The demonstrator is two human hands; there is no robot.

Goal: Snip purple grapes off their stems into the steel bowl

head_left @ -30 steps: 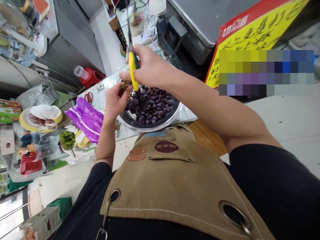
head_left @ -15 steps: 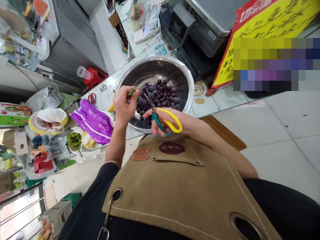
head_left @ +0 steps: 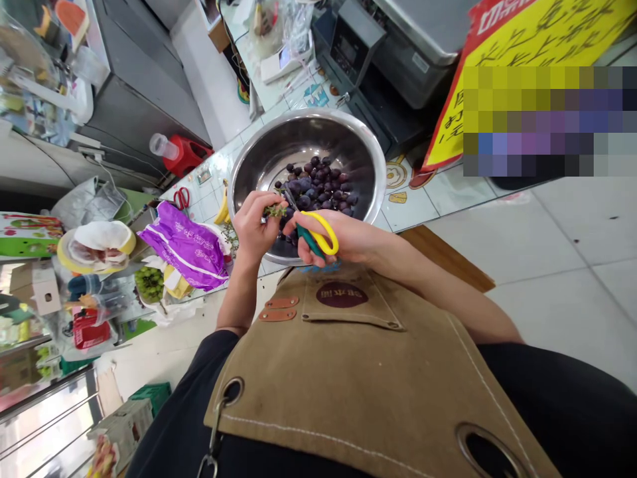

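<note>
My left hand is closed on a green grape stem over the near left rim of a steel bowl. Dark purple grapes lie loose in the bowl. In my right hand are scissors with yellow and green handles. Their blades point up and left, close beside the stem and the fingers of my left hand. Whether any grapes still hang on the stem is partly hidden by my hands.
A purple bag, red-handled scissors and bananas lie left of the bowl. Green grapes sit farther left. Behind the bowl stands a dark machine; a yellow sign is at the right.
My left hand has turned and come lower and right with the stem. The scissors have moved left, and their blades are now at the stem.
</note>
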